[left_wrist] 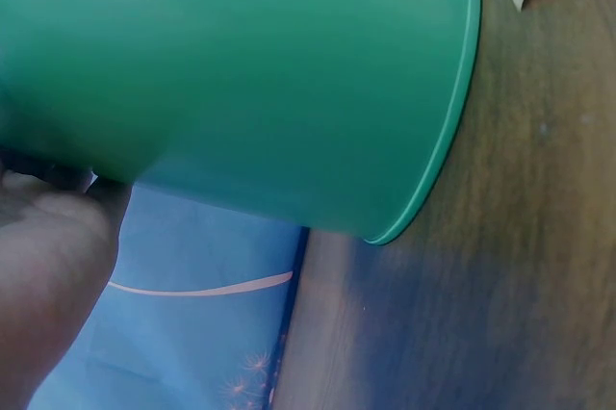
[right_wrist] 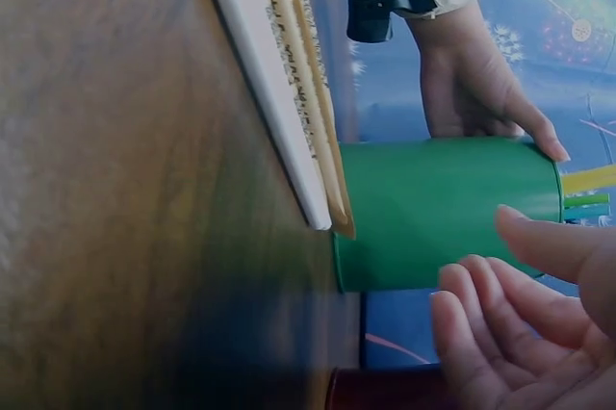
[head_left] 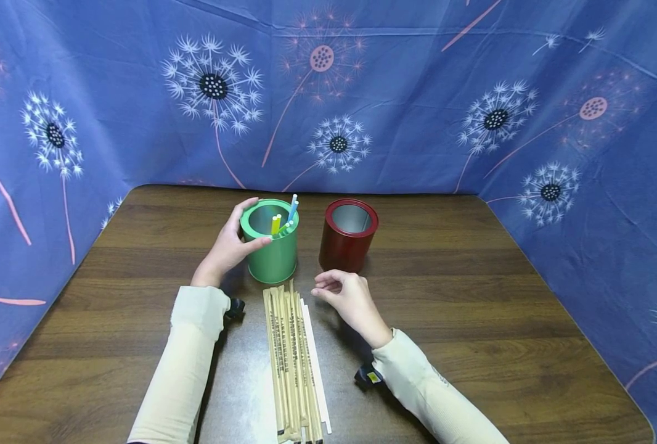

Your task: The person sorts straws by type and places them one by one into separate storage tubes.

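Note:
My left hand (head_left: 230, 243) grips a green can (head_left: 273, 262) from its left side, thumb at the near rim and fingers round the far side. Several thin yellow, green and blue sticks (head_left: 293, 209) stand in that can, leaning to its right. In the left wrist view the can's green wall (left_wrist: 289, 73) fills most of the picture. My right hand (head_left: 353, 302) hovers just in front of a red can (head_left: 347, 243), its fingers loosely bent and nothing between them. The right wrist view shows its thumb and fingertips apart, overlapping the green can (right_wrist: 433, 198).
Several slim brown paper packets (head_left: 289, 364) with printed lettering lie side by side in front of the green can. A white stick (head_left: 315, 367) lies along their right edge. The wooden table (head_left: 473, 327) ends at a blue dandelion-print cloth (head_left: 406, 92) behind.

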Tool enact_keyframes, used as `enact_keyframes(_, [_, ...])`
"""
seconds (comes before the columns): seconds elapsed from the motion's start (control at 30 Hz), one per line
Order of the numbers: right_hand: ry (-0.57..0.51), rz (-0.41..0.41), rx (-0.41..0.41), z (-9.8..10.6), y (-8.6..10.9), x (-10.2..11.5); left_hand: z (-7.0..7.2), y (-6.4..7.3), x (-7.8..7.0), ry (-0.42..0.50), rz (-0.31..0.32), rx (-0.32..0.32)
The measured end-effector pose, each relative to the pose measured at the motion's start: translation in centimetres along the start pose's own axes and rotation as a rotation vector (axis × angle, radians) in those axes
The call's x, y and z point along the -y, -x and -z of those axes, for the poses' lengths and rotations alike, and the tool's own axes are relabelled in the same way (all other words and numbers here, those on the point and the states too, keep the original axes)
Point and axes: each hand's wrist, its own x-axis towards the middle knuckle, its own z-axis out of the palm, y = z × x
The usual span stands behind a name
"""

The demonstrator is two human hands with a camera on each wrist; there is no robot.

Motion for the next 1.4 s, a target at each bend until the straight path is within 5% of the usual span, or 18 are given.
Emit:
enact_keyframes(0.6, [0.428,-0.033,0.333,-1.4,1.7,-0.6,0.0,0.0,0.0,0.0,0.009,0.014])
enact_keyframes(1.4, [0.391,-0.09,0.429,-1.1,1.9,-0.2,0.1,0.0,0.0,-0.009,0.003,0.016])
